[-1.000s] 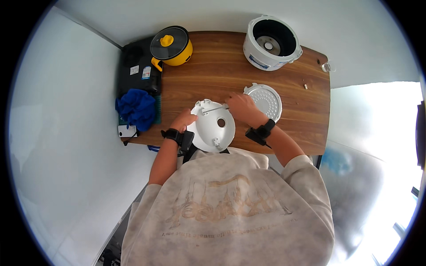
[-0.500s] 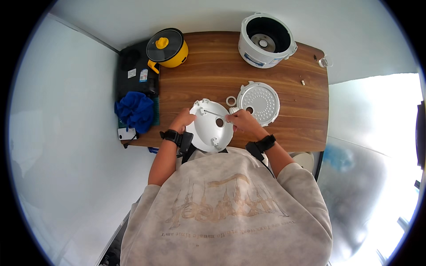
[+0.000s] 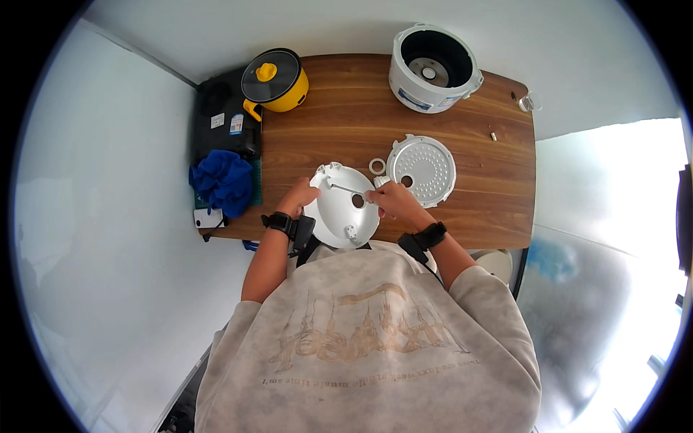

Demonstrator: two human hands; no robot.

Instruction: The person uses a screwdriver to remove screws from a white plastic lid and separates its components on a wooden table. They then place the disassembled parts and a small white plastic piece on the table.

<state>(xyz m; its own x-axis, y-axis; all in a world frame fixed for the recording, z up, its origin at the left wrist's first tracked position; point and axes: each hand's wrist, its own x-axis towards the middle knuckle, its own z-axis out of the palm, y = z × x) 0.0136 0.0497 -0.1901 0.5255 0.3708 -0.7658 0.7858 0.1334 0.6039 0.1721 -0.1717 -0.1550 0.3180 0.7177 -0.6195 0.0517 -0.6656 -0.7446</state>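
A white dome-shaped rice cooker lid shell [image 3: 328,220] lies tilted in front of me at the table's near edge, its hollow inside facing up. My left hand [image 3: 298,196] is closed on its left rim. My right hand [image 3: 395,199], fingers pinched together, grips a screwdriver over the shell. Its thin metal shaft [image 3: 348,190] points left to a small white post near the shell's far edge. The handle is mostly hidden by my fingers. A dark round hole [image 3: 357,201] shows below the shaft. Just beyond my right hand sits a round white dimpled inner lid [image 3: 431,169].
A white ring [image 3: 377,167] lies beside the inner lid. The white cooker body [image 3: 426,94] stands at the back. At the left are a yellow pot [image 3: 289,97], a black case [image 3: 224,133] and a blue cloth [image 3: 222,184]. A clear cup [image 3: 532,102] is far right.
The screwdriver shaft lies at a slightly flatter angle across the shell. Both hands keep their grips, and the whole view has shifted a little.
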